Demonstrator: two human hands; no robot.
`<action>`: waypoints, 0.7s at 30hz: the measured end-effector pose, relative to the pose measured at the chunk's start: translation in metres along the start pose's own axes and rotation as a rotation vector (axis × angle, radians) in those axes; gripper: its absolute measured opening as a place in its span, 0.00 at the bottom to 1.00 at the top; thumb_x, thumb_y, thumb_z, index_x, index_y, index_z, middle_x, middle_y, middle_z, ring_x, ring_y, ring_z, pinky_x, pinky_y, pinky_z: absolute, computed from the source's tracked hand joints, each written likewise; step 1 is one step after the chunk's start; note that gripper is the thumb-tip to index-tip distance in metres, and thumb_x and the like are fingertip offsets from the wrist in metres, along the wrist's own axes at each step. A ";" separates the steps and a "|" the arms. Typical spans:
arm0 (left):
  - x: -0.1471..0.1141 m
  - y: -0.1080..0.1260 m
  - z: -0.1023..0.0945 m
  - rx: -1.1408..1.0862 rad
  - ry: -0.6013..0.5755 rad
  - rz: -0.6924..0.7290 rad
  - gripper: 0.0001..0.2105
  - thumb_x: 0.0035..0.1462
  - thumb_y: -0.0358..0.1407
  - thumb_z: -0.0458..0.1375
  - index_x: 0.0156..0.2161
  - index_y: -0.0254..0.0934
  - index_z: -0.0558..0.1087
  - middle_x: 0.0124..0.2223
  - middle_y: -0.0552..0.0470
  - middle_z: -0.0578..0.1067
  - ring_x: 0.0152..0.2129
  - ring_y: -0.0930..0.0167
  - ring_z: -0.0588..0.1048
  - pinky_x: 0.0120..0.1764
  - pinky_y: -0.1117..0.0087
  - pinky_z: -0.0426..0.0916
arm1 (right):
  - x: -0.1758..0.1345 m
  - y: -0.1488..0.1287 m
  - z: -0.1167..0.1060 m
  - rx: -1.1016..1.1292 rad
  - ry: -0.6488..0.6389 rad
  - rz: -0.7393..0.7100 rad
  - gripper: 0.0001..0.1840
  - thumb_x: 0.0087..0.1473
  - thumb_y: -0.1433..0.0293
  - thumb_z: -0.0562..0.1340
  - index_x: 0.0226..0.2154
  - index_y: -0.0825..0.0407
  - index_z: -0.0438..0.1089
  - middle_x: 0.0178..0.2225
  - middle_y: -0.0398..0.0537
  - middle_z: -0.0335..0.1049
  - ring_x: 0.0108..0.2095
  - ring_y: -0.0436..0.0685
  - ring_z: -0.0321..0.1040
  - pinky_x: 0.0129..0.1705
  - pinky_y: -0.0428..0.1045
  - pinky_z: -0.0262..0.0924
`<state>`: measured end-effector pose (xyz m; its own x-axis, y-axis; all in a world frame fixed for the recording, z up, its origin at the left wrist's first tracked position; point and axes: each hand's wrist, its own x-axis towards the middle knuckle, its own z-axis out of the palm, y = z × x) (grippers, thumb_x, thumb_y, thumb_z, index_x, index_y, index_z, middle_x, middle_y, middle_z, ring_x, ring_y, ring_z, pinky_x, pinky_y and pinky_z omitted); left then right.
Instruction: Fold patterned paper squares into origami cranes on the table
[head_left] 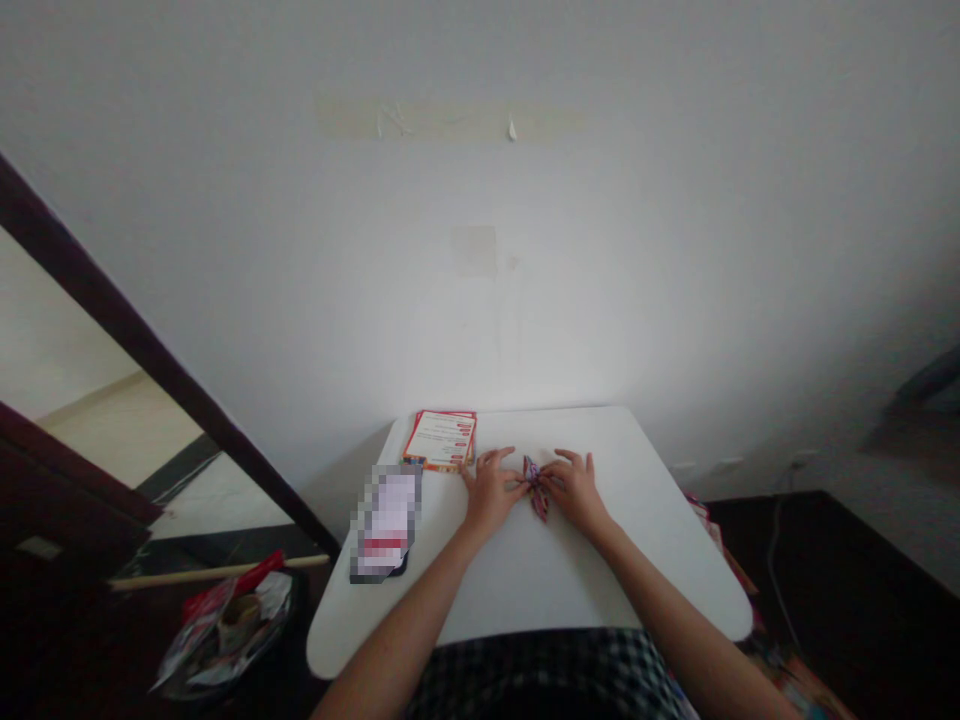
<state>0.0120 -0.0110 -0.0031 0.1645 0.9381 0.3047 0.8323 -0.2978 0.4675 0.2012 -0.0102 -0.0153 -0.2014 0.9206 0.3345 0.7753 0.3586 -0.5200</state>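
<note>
A small piece of folded, patterned paper (538, 504), pinkish with dark and light print, stands over the middle of the white table (525, 590). It has pointed ends above and below a narrow middle. My left hand (491, 492) pinches its left side between thumb and forefinger, the other fingers raised. From the right, my right hand (576, 490) pinches it near the middle, with its remaining fingers spread upward. The fingertips of both hands almost meet and cover part of the folds.
Printed sheets with red borders (441, 440) lie stacked at the table's back left. Nearer on the left is a blurred-out phone-like object (388, 520). A white wall (555, 330) rises behind the table. A bin with a plastic liner (225, 640) stands on the floor at left.
</note>
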 end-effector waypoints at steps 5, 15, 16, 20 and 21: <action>0.000 0.001 0.002 0.000 0.023 -0.052 0.04 0.51 0.43 0.65 0.34 0.52 0.81 0.63 0.59 0.67 0.60 0.59 0.60 0.61 0.35 0.38 | -0.002 -0.001 -0.001 -0.018 0.020 -0.042 0.09 0.59 0.63 0.59 0.37 0.42 0.75 0.44 0.44 0.76 0.60 0.64 0.56 0.62 0.77 0.25; -0.001 0.002 0.003 0.028 0.063 -0.058 0.02 0.52 0.42 0.65 0.32 0.53 0.80 0.65 0.61 0.63 0.60 0.57 0.58 0.60 0.34 0.40 | 0.003 -0.009 0.000 -0.081 0.005 0.014 0.09 0.59 0.65 0.59 0.34 0.43 0.76 0.44 0.46 0.74 0.59 0.66 0.56 0.61 0.79 0.26; -0.001 0.002 0.003 0.032 0.060 -0.056 0.02 0.52 0.42 0.65 0.32 0.53 0.80 0.65 0.62 0.63 0.60 0.57 0.58 0.60 0.33 0.41 | 0.003 -0.009 0.001 -0.099 0.001 0.026 0.09 0.59 0.66 0.59 0.33 0.43 0.76 0.44 0.47 0.74 0.59 0.67 0.55 0.60 0.80 0.26; 0.000 0.004 0.005 0.044 0.056 -0.065 0.03 0.53 0.41 0.64 0.33 0.52 0.80 0.66 0.62 0.61 0.60 0.55 0.58 0.58 0.30 0.40 | 0.006 -0.010 0.006 -0.137 -0.016 0.069 0.09 0.59 0.67 0.59 0.34 0.45 0.76 0.46 0.52 0.71 0.60 0.70 0.52 0.59 0.81 0.30; 0.001 0.005 0.006 0.046 0.056 -0.070 0.03 0.53 0.41 0.64 0.33 0.51 0.80 0.66 0.63 0.61 0.60 0.54 0.58 0.58 0.30 0.40 | 0.007 -0.010 0.007 -0.139 -0.019 0.076 0.09 0.58 0.66 0.59 0.35 0.45 0.76 0.47 0.52 0.70 0.60 0.71 0.51 0.59 0.81 0.31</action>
<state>0.0192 -0.0108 -0.0053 0.0765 0.9444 0.3197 0.8642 -0.2227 0.4512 0.1883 -0.0063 -0.0134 -0.1493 0.9475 0.2827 0.8638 0.2641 -0.4290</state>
